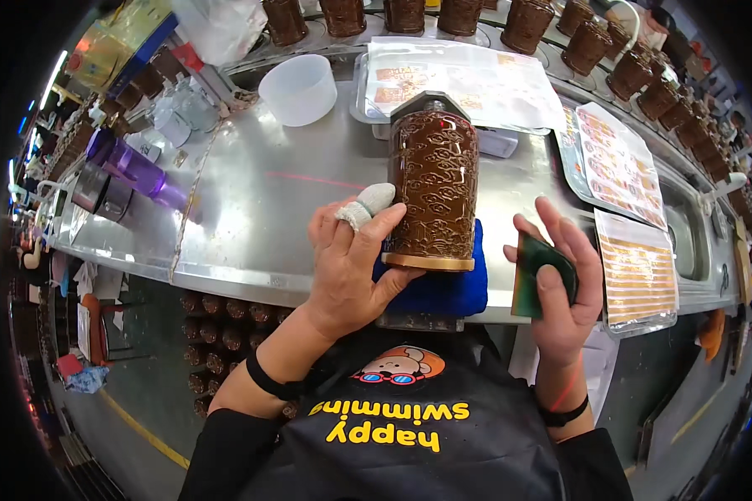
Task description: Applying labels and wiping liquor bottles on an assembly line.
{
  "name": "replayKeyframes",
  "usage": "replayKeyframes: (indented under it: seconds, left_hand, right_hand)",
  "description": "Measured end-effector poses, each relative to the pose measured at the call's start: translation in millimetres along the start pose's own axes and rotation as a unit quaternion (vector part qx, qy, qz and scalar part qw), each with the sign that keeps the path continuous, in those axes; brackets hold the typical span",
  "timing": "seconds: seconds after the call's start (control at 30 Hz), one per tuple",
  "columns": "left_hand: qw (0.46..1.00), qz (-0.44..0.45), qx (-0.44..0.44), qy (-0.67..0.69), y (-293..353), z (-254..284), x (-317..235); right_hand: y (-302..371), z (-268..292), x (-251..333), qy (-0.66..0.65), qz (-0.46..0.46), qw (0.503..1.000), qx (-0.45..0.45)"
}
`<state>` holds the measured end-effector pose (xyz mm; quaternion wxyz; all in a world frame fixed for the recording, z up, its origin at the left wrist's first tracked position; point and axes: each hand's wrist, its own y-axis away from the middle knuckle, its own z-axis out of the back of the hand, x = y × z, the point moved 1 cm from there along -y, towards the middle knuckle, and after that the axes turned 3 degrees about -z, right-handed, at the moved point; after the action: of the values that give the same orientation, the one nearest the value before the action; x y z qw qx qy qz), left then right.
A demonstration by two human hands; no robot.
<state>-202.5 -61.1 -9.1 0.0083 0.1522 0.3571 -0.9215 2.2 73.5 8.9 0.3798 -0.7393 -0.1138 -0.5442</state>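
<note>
A brown glossy bottle (pixel 434 184) with a raised pattern and a gold band at one end lies over a blue cloth (pixel 449 294), its neck pointing away from me. My left hand (pixel 347 271) steadies it from the left, with thumb and forefinger against its side and gold end. A white wrap (pixel 368 205) covers one finger of that hand. To the right of the bottle, apart from it, my right hand (pixel 566 288) grips a flat green scraper (pixel 543 275) between thumb and fingers. A dark angular rest (pixel 433 100) shows around the bottle's neck.
Sheets of gold decals (pixel 468 82) lie on a tray beyond the bottle; more decal sheets (pixel 639 275) lie to the right, near a sink (pixel 689 238). A white plastic tub (pixel 299 90) and a purple bottle (pixel 134 167) stand left. Brown bottles (pixel 528 25) line the far conveyor.
</note>
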Motion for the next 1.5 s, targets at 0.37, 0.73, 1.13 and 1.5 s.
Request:
replayKeyframes:
  seconds: [0.37, 0.73, 1.13, 1.5]
  left_hand:
    - [0.999, 0.01, -0.015, 0.037, -1, -5, -4]
    - [0.996, 0.039, 0.004, 0.075, 3, -3, -10]
    - [0.974, 0.036, 0.008, 0.223, -13, 7, -12]
    - [0.98, -0.022, 0.008, 0.199, -12, -1, -12]
  right_hand:
    - [21, 6, 11, -0.147, -0.26, 0.954, 0.033]
    - [20, -9, -2, -0.02, -0.242, 0.97, 0.013]
    - [5, -15, 6, 0.016, -0.202, 0.978, 0.049]
    - [-8, -5, 16, 0.211, 0.013, 0.966, 0.147]
